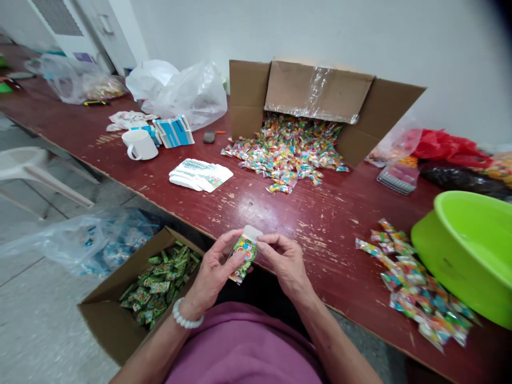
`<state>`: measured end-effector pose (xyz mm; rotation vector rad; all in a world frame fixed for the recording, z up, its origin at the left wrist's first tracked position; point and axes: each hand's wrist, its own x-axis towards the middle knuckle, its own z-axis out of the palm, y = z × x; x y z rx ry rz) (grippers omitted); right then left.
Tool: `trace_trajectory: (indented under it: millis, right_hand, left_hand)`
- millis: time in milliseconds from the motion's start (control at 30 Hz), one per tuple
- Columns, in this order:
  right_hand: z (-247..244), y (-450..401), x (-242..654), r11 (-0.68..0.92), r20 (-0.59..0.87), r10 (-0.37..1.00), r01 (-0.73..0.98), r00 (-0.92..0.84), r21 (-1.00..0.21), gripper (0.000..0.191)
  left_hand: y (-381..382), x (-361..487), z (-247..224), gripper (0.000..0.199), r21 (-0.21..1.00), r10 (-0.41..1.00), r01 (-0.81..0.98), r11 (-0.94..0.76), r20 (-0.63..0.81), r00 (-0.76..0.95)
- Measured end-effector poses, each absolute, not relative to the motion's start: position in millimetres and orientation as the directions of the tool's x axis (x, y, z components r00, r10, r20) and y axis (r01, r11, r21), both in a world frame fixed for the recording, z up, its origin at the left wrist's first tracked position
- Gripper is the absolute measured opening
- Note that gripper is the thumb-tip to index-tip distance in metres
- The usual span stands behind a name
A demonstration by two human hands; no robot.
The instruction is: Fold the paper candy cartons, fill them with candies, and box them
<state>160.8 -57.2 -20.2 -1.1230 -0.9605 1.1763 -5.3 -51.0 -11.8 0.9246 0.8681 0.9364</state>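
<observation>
My left hand [218, 266] is closed around a small green printed candy box [242, 257], with the thumb across its front. The box tilts over the table's front edge, and its white top flap [252, 232] stands up. Thumb and fingers of my right hand [285, 260] pinch the box at that flap. What the box contains is hidden. Farther back, a stack of flat printed cartons [200, 175] lies on the table. Beyond it, wrapped candies [286, 154] spill out of a big cardboard box [320, 92] lying on its side.
Below the table edge at left stands an open carton [116, 330] holding many filled green boxes [160, 282]. A green basin [460, 256] and loose candies [420, 298] are on the right. At the left are a white mug [140, 145], plastic bags [192, 90] and a white chair [36, 165].
</observation>
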Motion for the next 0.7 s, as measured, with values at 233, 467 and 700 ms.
trace_trajectory:
  millis: [233,467,700]
  right_hand:
    - [-8,-53,160,0.042,0.048,0.998,-0.150,-0.035,-0.988,0.030]
    - [-7,-51,163,0.202,0.202,0.978,-0.010,-0.045,-0.979,0.010]
    - [-2,-50,164,0.390,0.361,0.918,0.204,-0.165,-0.898,0.009]
  left_hand:
    - [-46,-10,-8,0.033,0.928,0.924,-0.255,0.271,-0.176,0.340]
    - [-48,-8,-7,0.041,0.886,0.935,-0.363,0.288,-0.178,0.306]
    - [-44,-9,-6,0.039,0.874,0.921,-0.339,0.349,-0.254,0.295]
